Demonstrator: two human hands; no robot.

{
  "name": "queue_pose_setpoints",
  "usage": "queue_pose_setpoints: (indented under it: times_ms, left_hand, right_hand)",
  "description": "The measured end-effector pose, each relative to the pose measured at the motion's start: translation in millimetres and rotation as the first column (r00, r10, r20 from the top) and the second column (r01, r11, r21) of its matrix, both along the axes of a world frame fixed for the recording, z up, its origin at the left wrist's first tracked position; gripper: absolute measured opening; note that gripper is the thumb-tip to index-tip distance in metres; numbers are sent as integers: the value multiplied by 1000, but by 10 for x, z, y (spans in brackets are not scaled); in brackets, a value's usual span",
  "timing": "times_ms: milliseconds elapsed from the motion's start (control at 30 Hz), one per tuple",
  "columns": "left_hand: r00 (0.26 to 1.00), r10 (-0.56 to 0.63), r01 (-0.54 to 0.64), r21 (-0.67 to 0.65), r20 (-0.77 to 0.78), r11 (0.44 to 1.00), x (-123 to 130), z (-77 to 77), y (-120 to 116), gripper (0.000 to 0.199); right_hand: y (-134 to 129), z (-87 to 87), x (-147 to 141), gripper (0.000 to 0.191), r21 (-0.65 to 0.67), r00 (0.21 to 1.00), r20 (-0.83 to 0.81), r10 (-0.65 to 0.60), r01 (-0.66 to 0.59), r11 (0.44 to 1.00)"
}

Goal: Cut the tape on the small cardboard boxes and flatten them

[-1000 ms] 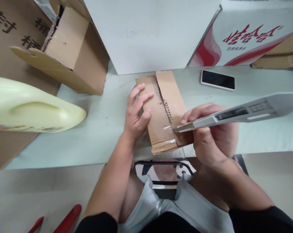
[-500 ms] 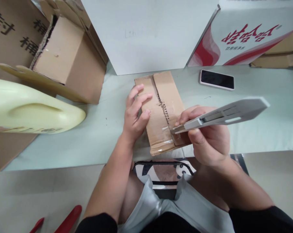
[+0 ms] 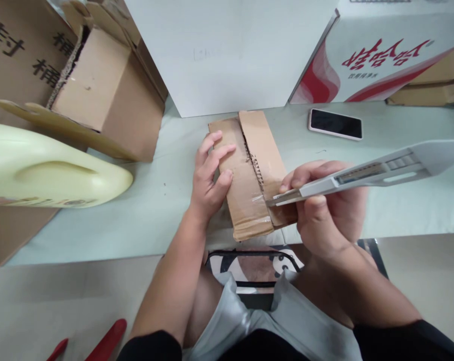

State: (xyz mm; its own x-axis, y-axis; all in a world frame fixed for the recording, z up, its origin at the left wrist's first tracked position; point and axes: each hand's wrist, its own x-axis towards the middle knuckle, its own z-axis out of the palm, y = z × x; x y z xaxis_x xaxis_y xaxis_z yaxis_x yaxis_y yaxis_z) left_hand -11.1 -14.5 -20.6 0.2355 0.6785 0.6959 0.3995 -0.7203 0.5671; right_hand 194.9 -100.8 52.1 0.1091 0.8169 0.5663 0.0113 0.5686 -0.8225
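Observation:
A small cardboard box (image 3: 237,150) lies on the table, with a ragged torn seam down its top and clear tape near the front end. My left hand (image 3: 210,173) holds the box by its left side, fingers and thumb resting over the top. In my right hand (image 3: 324,210) is a pale grey utility knife (image 3: 365,173), pinched between thumb and fingers. Its blade points left and its tip meets the seam by the tape. The knife's far end rises to the right.
A large white box (image 3: 227,60) and a red-and-white carton (image 3: 377,65) stand behind. On the right lies a phone (image 3: 335,124). A pale yellow jug (image 3: 57,170) and open cardboard cartons (image 3: 132,105) are at left. The table's front edge runs near my lap.
My right hand and the knife have shifted slightly right, and the knife's far end reaches further right. The left hand and the box stay about where they were.

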Motion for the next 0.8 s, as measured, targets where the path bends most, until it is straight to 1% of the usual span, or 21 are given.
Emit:
queue_pose_setpoints:
  times_ms: [167, 267, 400, 500, 633, 800]
  left_hand:
    - [1000, 25, -25, -24, -11, 999, -6, 4, -9, 55]
    - [1000, 12, -12, -26, -3, 1000, -5, 4, -11, 55]
    - [1000, 11, -11, -25, -3, 1000, 2, 5, -11, 54]
    - [1000, 21, -21, -22, -8, 1000, 4, 2, -10, 54]
    - [999, 32, -32, -34, -15, 999, 3, -4, -5, 57]
    - [999, 34, -34, -60, -7, 998, 4, 3, -6, 60]
  right_hand:
    - [0, 38, -34, 19, -35, 1000, -25, -13, 12, 999]
    - [-8, 45, -33, 19, -34, 1000, -14, -24, 24, 999]
    - [-21, 11, 6, 20, -36, 1000, 16, 8, -8, 999]
    - [-22, -13, 20, 20, -27, 1000, -6, 26, -26, 999]
    - [-11, -12, -3, 21, 24, 1000, -9, -18, 18, 1000]
    - [-6, 4, -22, 22, 12, 998, 3, -69, 68, 998]
